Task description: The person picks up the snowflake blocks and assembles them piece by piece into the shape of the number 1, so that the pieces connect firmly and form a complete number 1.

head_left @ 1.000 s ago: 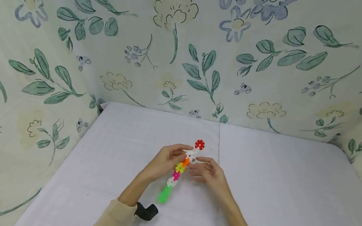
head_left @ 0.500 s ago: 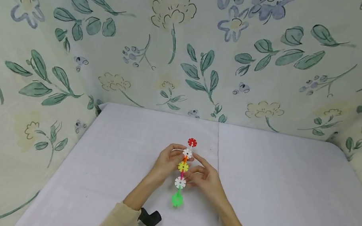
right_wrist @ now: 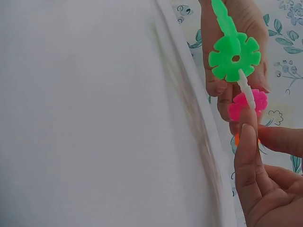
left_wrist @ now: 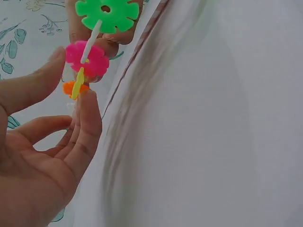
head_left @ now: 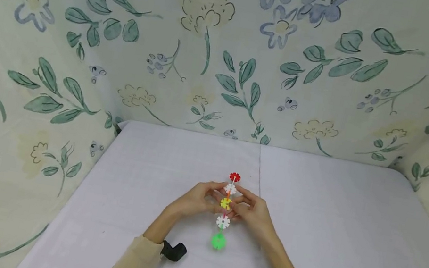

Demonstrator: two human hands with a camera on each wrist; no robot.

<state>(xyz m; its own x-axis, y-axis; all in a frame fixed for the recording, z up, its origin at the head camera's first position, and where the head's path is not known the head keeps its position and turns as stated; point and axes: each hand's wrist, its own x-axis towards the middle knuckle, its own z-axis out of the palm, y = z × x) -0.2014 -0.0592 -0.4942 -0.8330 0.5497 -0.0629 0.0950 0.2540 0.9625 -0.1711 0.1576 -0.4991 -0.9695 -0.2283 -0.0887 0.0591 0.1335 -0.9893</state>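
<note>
A chain of slotted snowflake discs hangs between both hands: red (head_left: 234, 176) at the top, then white, orange, yellow, pink and white, with green (head_left: 218, 241) at the bottom. My left hand (head_left: 199, 197) holds the chain from the left around its upper white and yellow (head_left: 225, 203) discs. From the other side, my right hand (head_left: 253, 211) pinches it near the yellow disc with thumb and index finger. The left wrist view shows a fingertip at the orange disc (left_wrist: 69, 88), below the pink disc (left_wrist: 88, 57). Fingers partly hide the orange disc (right_wrist: 237, 139) in the right wrist view.
A white cloth covers the table (head_left: 331, 231). Behind it and at both sides hangs a floral curtain (head_left: 206, 56). Black curved mounts (head_left: 174, 251) sit at both wrists beside beige sleeves (head_left: 134, 261).
The chain swung from a slant to nearly straight, its green end moving right. The right fingers, earlier spread beside the chain, came in to the yellow disc. The left hand moved slightly right.
</note>
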